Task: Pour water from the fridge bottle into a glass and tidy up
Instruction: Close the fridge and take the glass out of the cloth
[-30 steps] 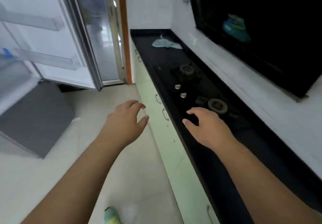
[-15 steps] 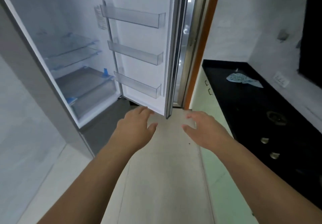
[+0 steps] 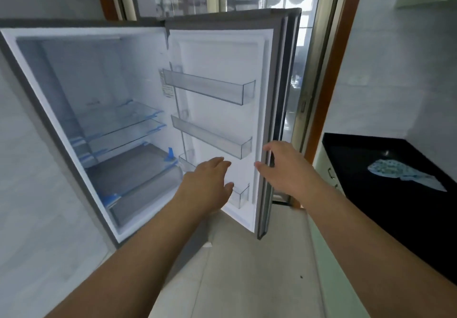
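Observation:
The fridge (image 3: 74, 90) stands open in front of me, its door (image 3: 222, 53) swung out to the right. Glass shelves (image 3: 118, 122) and clear door racks (image 3: 210, 87) show nothing on them; no bottle or glass is in view. My left hand (image 3: 207, 184) hovers open in front of the lowest door rack. My right hand (image 3: 284, 167) is open at the door's outer edge, fingers around the grey rim, thumb on the inner side.
A black countertop (image 3: 358, 159) runs along the right, with a patterned cloth (image 3: 400, 172) lying on it. Pale green cabinets (image 3: 329, 169) sit below it. A glass door with a wooden frame (image 3: 329, 70) stands behind the fridge. Light floor tiles (image 3: 247, 280) lie underfoot.
My view turned from the stove counter to the fridge and rose. Both hands moved forward and up; the right one reached the door's edge.

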Tool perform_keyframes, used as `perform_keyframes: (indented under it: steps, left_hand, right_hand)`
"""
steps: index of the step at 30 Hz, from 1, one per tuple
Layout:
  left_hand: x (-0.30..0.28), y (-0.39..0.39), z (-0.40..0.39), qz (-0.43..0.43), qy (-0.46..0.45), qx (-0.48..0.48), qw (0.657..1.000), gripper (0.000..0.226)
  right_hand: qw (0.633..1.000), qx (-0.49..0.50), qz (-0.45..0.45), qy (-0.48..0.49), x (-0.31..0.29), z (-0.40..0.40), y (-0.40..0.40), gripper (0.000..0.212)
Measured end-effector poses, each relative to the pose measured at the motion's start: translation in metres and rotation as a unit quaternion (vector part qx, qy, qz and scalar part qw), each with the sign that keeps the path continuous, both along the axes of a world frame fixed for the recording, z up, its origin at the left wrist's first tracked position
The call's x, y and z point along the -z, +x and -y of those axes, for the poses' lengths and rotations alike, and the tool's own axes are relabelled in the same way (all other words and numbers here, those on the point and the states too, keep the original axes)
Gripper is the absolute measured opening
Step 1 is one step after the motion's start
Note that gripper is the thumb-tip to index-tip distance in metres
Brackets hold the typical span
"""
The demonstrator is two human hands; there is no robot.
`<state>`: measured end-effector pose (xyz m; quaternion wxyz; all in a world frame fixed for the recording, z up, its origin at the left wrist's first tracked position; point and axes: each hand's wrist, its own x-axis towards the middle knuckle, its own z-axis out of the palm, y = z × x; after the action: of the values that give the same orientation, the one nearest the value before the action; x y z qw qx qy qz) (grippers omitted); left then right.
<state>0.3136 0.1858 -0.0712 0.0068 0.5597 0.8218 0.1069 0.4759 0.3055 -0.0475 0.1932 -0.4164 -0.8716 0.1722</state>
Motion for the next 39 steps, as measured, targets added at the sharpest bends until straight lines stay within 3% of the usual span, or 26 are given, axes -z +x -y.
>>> perform_keyframes:
  steps: [6, 11, 16, 19, 25, 29, 34, 39]
  left_hand:
    - [0.007, -0.028, -0.113, 0.003, -0.011, -0.023, 1.000, 0.068]
    - [0.037, -0.042, -0.164, 0.014, -0.046, -0.023, 0.999, 0.063]
    - [0.057, -0.073, -0.177, -0.012, 0.026, -0.041, 0.999, 0.040]
    - [0.056, -0.085, -0.180, -0.004, 0.050, -0.051, 0.997, 0.045]
    - [0.087, -0.107, -0.142, -0.062, 0.187, -0.036, 0.980, 0.040]
    - [0.101, -0.122, -0.095, -0.050, 0.255, -0.085, 0.962, 0.034]
    - [0.085, -0.152, -0.027, 0.075, 0.211, -0.189, 0.956, 0.035]
    - [0.069, -0.206, 0.024, 0.103, 0.135, -0.268, 0.948, 0.039]
  right_hand:
    - [0.998, 0.004, -0.040, 0.051, -0.028, -0.111, -0.040, 0.060]
    - [0.988, 0.038, -0.127, 0.083, -0.034, -0.160, -0.059, 0.057]
    - [0.968, 0.087, -0.214, 0.098, -0.046, -0.184, -0.087, 0.088]
    - [0.954, 0.089, -0.261, 0.115, -0.046, -0.180, -0.099, 0.095]
    - [0.938, 0.024, -0.324, 0.123, -0.038, -0.166, -0.100, 0.110]
    - [0.953, -0.042, -0.268, 0.132, -0.040, -0.136, -0.118, 0.109]
    - [0.942, -0.146, -0.258, 0.156, -0.036, -0.074, -0.161, 0.115]
    - [0.920, -0.236, -0.260, 0.177, -0.026, -0.023, -0.213, 0.098]
